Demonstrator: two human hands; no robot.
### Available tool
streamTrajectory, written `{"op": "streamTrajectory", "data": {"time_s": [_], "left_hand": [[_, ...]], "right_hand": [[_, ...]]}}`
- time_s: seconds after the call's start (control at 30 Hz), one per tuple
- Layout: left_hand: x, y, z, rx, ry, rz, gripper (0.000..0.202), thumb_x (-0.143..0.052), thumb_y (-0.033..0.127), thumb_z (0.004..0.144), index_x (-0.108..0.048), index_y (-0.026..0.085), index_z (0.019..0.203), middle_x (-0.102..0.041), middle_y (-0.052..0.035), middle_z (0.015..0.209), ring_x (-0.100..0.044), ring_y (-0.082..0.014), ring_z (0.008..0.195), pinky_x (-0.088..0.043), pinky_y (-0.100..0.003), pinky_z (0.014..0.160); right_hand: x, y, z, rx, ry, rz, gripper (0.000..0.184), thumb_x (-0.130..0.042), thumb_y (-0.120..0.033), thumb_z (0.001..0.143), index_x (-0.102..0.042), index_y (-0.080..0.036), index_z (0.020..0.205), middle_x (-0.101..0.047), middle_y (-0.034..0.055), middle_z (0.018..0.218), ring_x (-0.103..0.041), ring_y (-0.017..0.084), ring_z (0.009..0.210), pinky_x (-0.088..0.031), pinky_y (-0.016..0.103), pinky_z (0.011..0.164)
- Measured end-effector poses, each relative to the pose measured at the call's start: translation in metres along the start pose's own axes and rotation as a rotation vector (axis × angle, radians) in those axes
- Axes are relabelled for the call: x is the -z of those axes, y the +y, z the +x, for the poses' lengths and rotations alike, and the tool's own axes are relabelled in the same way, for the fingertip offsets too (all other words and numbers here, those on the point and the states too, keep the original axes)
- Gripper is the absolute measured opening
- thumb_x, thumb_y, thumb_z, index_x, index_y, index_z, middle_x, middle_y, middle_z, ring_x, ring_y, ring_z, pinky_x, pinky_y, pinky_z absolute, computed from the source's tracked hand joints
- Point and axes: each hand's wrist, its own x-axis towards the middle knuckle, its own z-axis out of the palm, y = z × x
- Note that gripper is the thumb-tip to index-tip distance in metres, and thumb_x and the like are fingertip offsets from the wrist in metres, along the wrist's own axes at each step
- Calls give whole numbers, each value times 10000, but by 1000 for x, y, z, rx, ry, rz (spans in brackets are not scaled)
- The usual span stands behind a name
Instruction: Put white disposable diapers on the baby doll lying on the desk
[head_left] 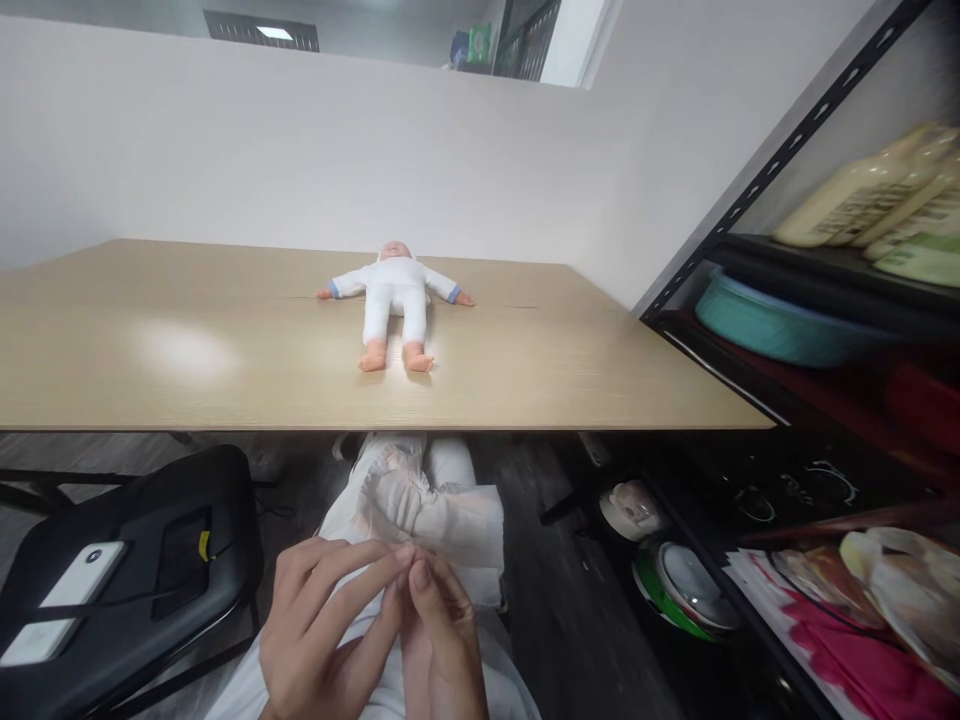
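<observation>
A baby doll (393, 300) in a white suit lies on its back in the middle of a light wooden table (187, 350), arms spread, feet toward me. Below the table's front edge a white nappy (442, 520) rests on my lap, partly unfolded. My left hand (322, 630) and my right hand (442, 640) meet at its near edge. The fingertips of both hands pinch the nappy's material together.
A black chair (135, 590) stands at my left with a white phone (64, 600) on its seat. A black metal shelf rack (787, 150) fills the right side, holding a teal basin (772, 320), bottles (877, 195), bowls (682, 585) and packets (847, 600). A white wall rises behind the table.
</observation>
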Motion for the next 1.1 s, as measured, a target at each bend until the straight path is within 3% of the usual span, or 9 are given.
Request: {"op": "streamTrajectory", "data": {"time_s": [0.27,0.43,0.53,0.63,0.93,1.1], "left_hand": [[-3,-7,-5,-1,14,23,426,-811,-15,890,-792,193,1261,-819,-49,1095,-677,-216,972,-521,-398,897],[-8,-5,-3,265,45,-144,324,-797,68,956,-776,241,1229,-780,-16,1093,-692,-179,987,-552,-331,870],[-9,-2,-3,413,17,-210,236,-780,159,998,-766,271,1206,-747,6,1085,-691,-147,968,-562,-278,867],[-10,0,-4,453,-8,-255,178,-764,194,1016,-765,284,1170,-756,16,1085,-711,-137,994,-572,-244,880],[-11,0,-8,482,-54,-350,135,-729,182,1038,-776,281,1117,-776,1,1037,-737,-144,937,-603,-243,825],[-12,2,-8,517,-79,-380,119,-724,177,1039,-775,274,1086,-771,-10,1021,-737,-155,922,-609,-254,816]], "right_hand": [[3,6,4,40,12,-20,340,-1004,-509,772,-890,-224,917,-811,69,1035,-708,215,934,-592,322,909],[0,4,3,-116,-47,170,251,-983,-484,819,-875,-269,892,-704,0,817,-578,147,707,-588,267,786],[-2,3,0,-250,-95,261,285,-974,-507,831,-873,-306,1007,-762,-8,966,-660,150,858,-587,251,895],[-4,4,-3,-277,-117,277,339,-970,-540,828,-871,-311,1057,-795,6,1097,-700,188,1081,-572,270,1008],[-1,12,-4,-249,-97,246,424,-964,-560,818,-860,-273,1113,-789,46,1252,-693,216,1207,-573,293,1055],[-1,12,-5,-220,-92,266,390,-960,-566,817,-854,-289,1070,-790,42,1232,-699,232,1199,-574,311,1045]]}}
